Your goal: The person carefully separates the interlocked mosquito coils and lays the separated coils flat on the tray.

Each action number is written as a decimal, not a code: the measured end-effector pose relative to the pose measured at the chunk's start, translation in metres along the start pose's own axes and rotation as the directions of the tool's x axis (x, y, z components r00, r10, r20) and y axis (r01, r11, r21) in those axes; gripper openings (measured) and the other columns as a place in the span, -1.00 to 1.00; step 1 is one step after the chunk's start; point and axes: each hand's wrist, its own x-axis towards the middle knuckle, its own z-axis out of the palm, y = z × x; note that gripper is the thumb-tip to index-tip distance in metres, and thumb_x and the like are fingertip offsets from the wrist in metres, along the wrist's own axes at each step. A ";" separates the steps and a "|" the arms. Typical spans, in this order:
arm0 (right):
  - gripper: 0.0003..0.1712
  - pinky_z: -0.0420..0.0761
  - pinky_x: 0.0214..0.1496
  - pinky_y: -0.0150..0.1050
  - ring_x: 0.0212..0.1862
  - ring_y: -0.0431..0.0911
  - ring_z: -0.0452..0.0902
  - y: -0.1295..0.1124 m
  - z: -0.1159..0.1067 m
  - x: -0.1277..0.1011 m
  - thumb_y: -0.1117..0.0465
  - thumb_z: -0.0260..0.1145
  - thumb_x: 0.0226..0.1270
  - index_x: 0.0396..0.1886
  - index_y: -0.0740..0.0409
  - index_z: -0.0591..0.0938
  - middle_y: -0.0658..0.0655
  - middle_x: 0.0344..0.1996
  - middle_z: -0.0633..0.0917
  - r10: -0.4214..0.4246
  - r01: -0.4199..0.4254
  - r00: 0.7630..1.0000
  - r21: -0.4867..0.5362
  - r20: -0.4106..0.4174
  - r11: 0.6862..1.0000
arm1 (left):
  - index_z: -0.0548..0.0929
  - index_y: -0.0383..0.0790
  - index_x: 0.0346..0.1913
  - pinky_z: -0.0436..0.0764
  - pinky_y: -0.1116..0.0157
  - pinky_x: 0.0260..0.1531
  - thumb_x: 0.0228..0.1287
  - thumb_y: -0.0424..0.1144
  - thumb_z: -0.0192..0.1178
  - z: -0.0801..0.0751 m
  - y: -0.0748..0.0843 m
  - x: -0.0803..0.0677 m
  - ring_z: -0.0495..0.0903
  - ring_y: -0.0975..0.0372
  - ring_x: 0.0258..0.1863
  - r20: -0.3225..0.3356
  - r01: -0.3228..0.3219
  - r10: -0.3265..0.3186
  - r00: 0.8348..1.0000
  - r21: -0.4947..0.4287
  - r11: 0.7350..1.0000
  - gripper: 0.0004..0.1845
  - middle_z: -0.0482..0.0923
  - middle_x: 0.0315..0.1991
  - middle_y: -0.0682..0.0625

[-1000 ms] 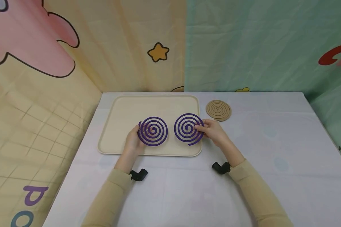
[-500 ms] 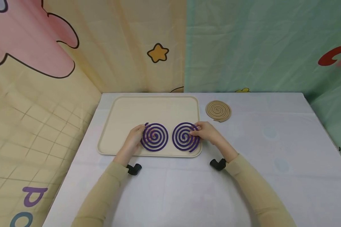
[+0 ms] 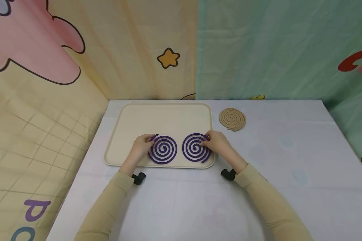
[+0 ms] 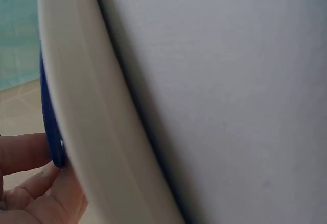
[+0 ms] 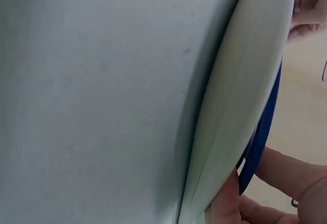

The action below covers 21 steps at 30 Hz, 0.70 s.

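Two purple spiral coils lie side by side near the front of a cream tray (image 3: 132, 117). My left hand (image 3: 142, 144) pinches the left edge of the left coil (image 3: 163, 149). My right hand (image 3: 216, 143) pinches the right edge of the right coil (image 3: 194, 147). The left wrist view shows the tray rim (image 4: 87, 132) with a blue-purple coil edge (image 4: 49, 122) beside my fingers (image 4: 36, 183). The right wrist view shows the tray rim (image 5: 240, 112), a coil edge (image 5: 263, 127) and my fingers (image 5: 286, 178).
A tan spiral coil (image 3: 232, 118) lies on the white table (image 3: 289, 160) just right of the tray. Patterned cloth walls stand behind and to the left. The table's left edge runs close to the tray.
Both hands have lowered the two purple coils from a raised, tilted pose down toward the tray's front, and both coils now lie flatter there.
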 end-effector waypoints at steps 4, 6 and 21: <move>-0.46 0.64 -0.02 -0.05 -0.12 0.07 0.64 -0.004 0.001 -0.003 0.12 0.40 0.29 0.15 0.38 0.58 0.30 -0.11 0.71 -0.012 0.011 1.000 -0.026 -0.007 1.000 | 0.43 -0.40 0.33 0.55 0.10 0.19 0.42 -0.44 0.03 -0.002 -0.002 0.000 0.55 -0.10 0.18 -0.013 -0.034 0.034 0.999 0.022 0.999 -0.56 0.52 0.22 -0.34; -0.46 0.64 -0.06 -0.07 -0.15 0.05 0.62 -0.006 0.001 -0.004 0.14 0.39 0.30 0.19 0.34 0.56 0.28 -0.14 0.71 -0.023 0.022 1.000 -0.025 -0.012 0.999 | 0.42 -0.38 0.34 0.51 0.06 0.25 0.43 -0.42 0.03 -0.003 -0.002 0.000 0.49 -0.12 0.26 -0.019 -0.055 0.056 0.998 0.022 0.998 -0.56 0.48 0.27 -0.32; -0.50 0.68 -0.13 -0.17 -0.14 0.05 0.67 0.006 -0.021 -0.006 0.13 0.31 0.36 0.22 0.27 0.54 0.28 -0.04 0.67 0.010 -0.012 1.000 0.173 0.016 0.985 | 0.40 -0.32 0.36 0.31 -0.02 0.40 0.48 -0.26 0.02 -0.006 0.018 -0.007 0.30 -0.13 0.41 -0.021 -0.112 0.111 0.994 -0.045 0.993 -0.55 0.37 0.37 -0.29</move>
